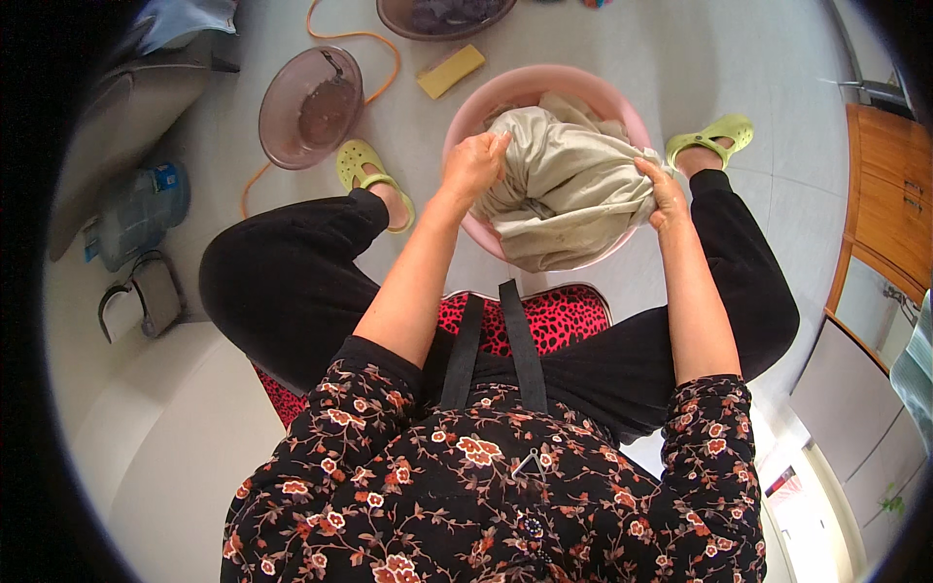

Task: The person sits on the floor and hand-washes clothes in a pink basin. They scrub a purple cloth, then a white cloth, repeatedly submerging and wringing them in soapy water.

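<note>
A pink plastic basin (461,120) stands on the floor between my feet. In it lies a bunched, pale beige cloth (576,164), which looks wet and spreads over the basin's near side. My left hand (477,164) grips the cloth at its left edge, fingers curled into a fist. On the right, my right hand (662,191) pinches a fold of the same cloth at the basin's rim, thumb and fingers around it. What lies under the cloth is hidden.
Left of the pink basin are a translucent brown basin (275,120), an orange hose (397,62) and a yellow block (450,71). Another basin (444,33) with dark contents stands at the top. A large water bottle (135,215) lies far left; a wooden cabinet (889,197) stands right.
</note>
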`<state>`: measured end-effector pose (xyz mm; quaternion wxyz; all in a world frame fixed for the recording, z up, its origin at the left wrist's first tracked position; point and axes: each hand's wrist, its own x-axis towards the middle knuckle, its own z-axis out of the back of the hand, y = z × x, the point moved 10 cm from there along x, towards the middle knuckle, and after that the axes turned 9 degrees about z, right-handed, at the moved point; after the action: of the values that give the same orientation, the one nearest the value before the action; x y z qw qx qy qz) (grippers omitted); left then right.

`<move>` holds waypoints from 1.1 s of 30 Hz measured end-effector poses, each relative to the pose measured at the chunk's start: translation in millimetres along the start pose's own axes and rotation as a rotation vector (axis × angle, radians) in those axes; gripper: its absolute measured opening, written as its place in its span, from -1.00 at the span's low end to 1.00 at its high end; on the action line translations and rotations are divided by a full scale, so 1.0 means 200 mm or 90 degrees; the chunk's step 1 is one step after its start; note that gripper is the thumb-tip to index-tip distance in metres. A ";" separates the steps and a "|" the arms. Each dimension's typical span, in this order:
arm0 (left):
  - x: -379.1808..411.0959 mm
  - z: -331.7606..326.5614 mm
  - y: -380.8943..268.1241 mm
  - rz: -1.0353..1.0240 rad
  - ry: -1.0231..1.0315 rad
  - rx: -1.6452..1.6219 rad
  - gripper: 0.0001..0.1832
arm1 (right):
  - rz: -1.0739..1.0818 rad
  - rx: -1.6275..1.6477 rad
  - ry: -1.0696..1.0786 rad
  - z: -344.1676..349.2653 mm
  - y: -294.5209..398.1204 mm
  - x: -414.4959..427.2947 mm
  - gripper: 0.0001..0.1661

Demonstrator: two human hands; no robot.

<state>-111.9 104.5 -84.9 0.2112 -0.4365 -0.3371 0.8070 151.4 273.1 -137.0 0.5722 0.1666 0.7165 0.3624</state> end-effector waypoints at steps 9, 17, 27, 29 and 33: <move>-0.13 -0.15 -0.14 -0.104 -0.014 0.061 -0.89 | 0.314 -0.539 0.036 -0.06 0.20 -0.06 -0.57; -0.28 -0.03 -0.40 -0.089 0.050 -0.159 -0.90 | 0.448 -0.958 0.160 -0.40 0.14 -0.26 -0.47; -1.27 1.12 -1.80 -1.019 -0.520 -0.294 -0.76 | 0.347 -0.893 0.138 -0.33 0.12 -0.18 -0.47; -1.30 1.24 -1.99 -1.120 -0.608 -0.299 -0.78 | 0.321 -0.848 0.177 -0.37 0.14 -0.20 -0.49; -0.39 1.29 -2.43 -0.893 -0.545 -0.304 -0.70 | 0.318 -0.818 0.163 -0.35 0.09 -0.13 -0.52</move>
<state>-266.5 293.8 413.8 0.4186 0.1826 -0.7409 0.4925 90.0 245.2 -100.7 0.3679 -0.0889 0.3625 0.8517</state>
